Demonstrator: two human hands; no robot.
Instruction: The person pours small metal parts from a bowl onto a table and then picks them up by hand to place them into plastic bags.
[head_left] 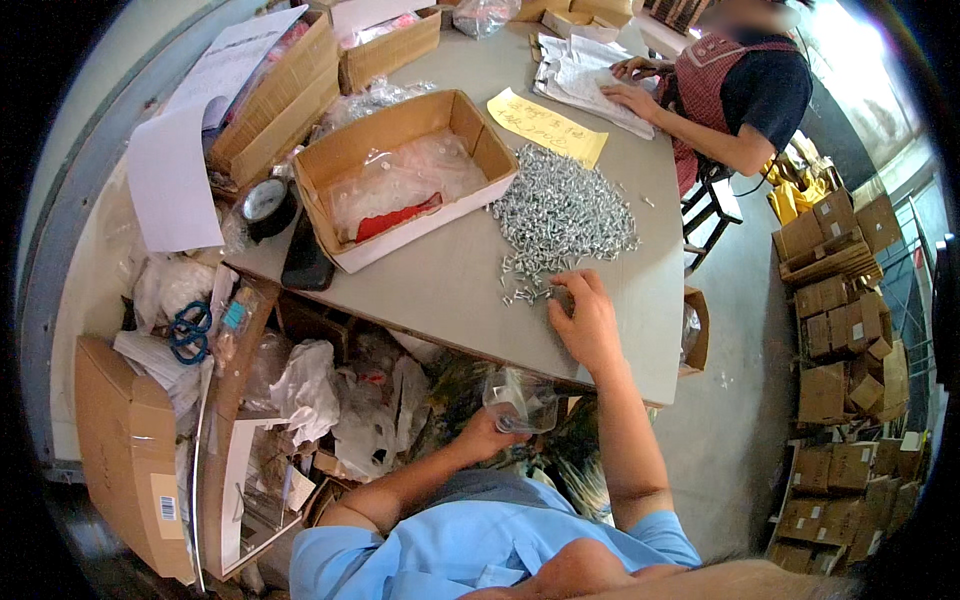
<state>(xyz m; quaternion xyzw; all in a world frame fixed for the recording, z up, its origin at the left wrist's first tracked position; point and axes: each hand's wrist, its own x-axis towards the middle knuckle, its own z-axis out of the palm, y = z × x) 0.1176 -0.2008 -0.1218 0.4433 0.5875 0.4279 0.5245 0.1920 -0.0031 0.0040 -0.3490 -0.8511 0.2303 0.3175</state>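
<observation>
Head view: right hand (pixel 585 320) on screws (pixel 560 215)

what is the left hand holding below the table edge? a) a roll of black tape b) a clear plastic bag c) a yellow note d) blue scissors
b: the left hand grips a small clear plastic bag just below the table edge, while the right hand rests on the tabletop at the screw pile.

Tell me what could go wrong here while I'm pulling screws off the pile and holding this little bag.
The right hand rakes a few screws from the screw pile toward the table edge; some could roll off into the clutter below. The left hand holds the clear plastic bag below that edge, so swept screws might miss its mouth. Sharp tips may also puncture the thin bag.
</observation>
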